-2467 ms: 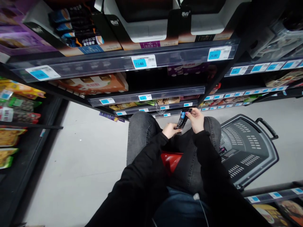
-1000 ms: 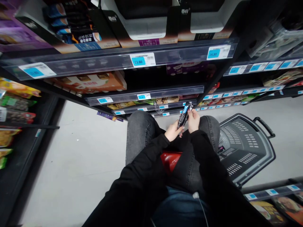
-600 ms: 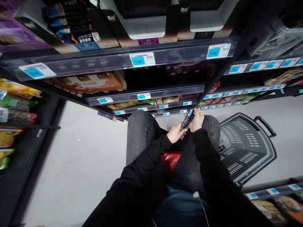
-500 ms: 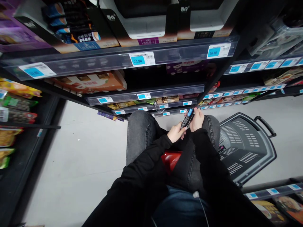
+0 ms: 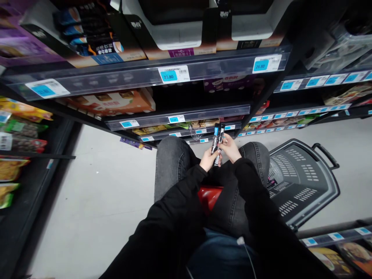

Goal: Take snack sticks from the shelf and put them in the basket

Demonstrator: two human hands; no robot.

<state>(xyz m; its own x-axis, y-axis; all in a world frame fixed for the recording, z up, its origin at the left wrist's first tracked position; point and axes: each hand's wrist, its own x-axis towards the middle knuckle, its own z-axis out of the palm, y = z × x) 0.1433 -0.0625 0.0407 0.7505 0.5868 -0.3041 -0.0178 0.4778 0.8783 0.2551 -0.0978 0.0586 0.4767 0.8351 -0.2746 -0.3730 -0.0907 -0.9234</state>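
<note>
Holding two slim dark packets [image 5: 216, 139] upright over the knees, head view: L hand [image 5: 208, 159] clamped on their lower ends, R hand [image 5: 231, 149] pinching them from 3 o'clock. Grey basket [image 5: 305, 182] on floor at 4 o'clock; shelf [image 5: 203, 112] w/ price tags at 12.

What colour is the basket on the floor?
The basket is dark grey; the head view shows it.

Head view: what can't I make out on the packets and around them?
All in the head view.
Packets: print too small; lower part partly hidden by left hand.
Right hand: grip or mere touch, unclear.
Red thing: mostly hidden by the legs.
Basket: near side hidden by the right knee.
</note>
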